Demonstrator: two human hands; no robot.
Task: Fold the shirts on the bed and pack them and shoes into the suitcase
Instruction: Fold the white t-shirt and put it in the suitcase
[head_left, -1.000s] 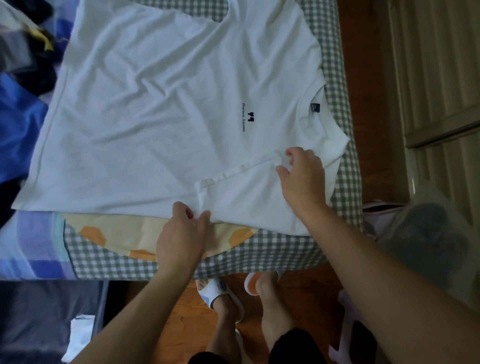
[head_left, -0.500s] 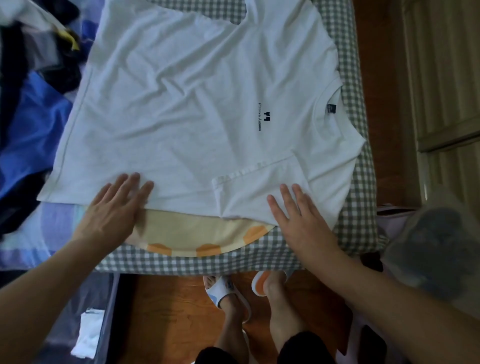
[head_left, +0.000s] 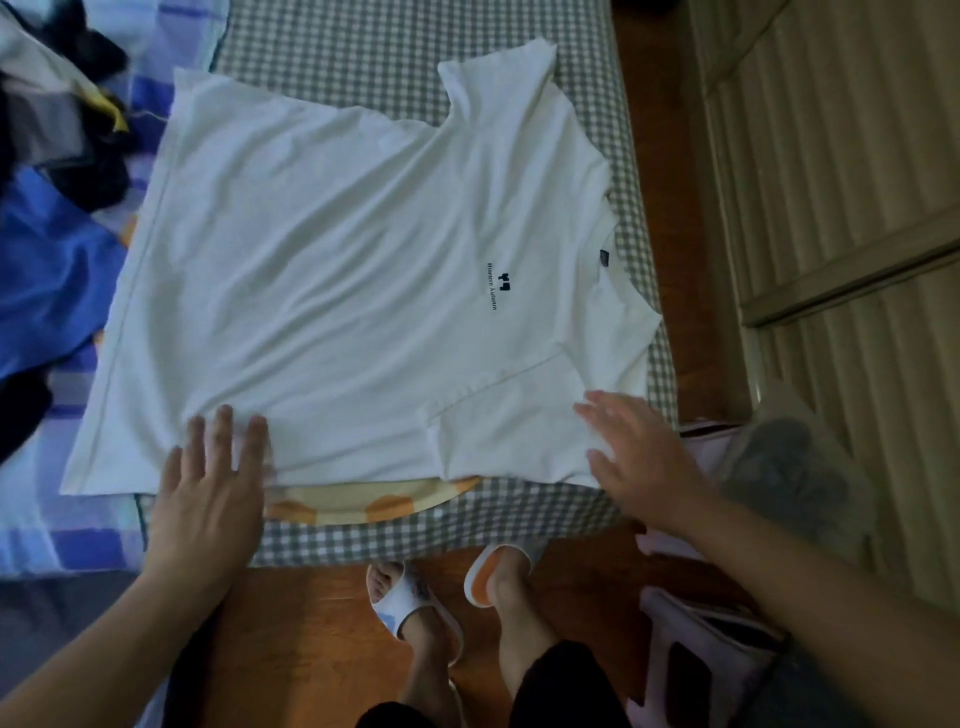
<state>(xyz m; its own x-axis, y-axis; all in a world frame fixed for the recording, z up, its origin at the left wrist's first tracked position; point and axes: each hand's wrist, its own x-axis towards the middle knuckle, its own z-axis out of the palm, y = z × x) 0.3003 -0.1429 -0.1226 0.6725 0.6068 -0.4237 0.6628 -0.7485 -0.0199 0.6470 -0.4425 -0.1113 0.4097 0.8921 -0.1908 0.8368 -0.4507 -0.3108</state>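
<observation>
While the white T-shirt (head_left: 353, 291) lies spread across the middle of the frame on the checked bed (head_left: 415, 67), its near sleeve is folded in over the body. At lower left the left hand (head_left: 208, 488) lies flat, fingers straight, on the shirt's near edge, gripping nothing. At lower right the right hand (head_left: 639, 457) is open and slightly blurred over the folded sleeve. A pile of clothes (head_left: 47, 156) sits upper left.
</observation>
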